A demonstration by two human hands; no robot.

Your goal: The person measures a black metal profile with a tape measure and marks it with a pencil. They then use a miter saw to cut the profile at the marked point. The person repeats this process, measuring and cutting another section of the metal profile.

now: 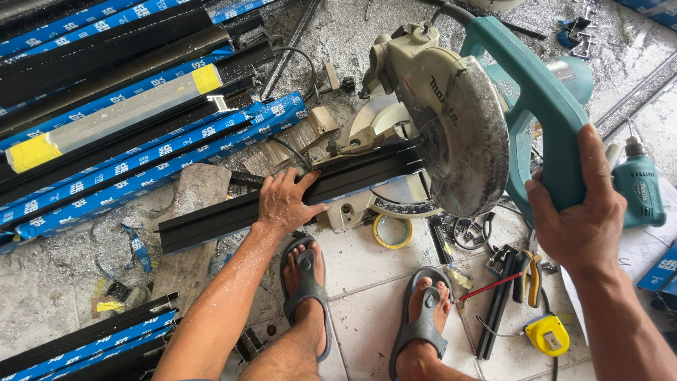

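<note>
My left hand point(284, 201) presses flat on a long black metal profile point(211, 219) that lies across the base of a miter saw point(395, 204). My right hand point(580, 212) grips the saw's teal handle point(539, 99). The saw's round grey blade guard point(465, 137) is lowered onto the profile at its right end. Metal dust covers my left forearm and the floor. My two feet in grey sandals point(307, 282) rest on the tiles below the saw.
A stack of black profiles in blue wrap point(141, 120) lies at upper left, more at lower left point(84, 346). A tape roll point(393, 231), pliers point(530, 276), a yellow tape measure point(548, 335), a teal drill point(638, 187) and black offcuts lie around the saw.
</note>
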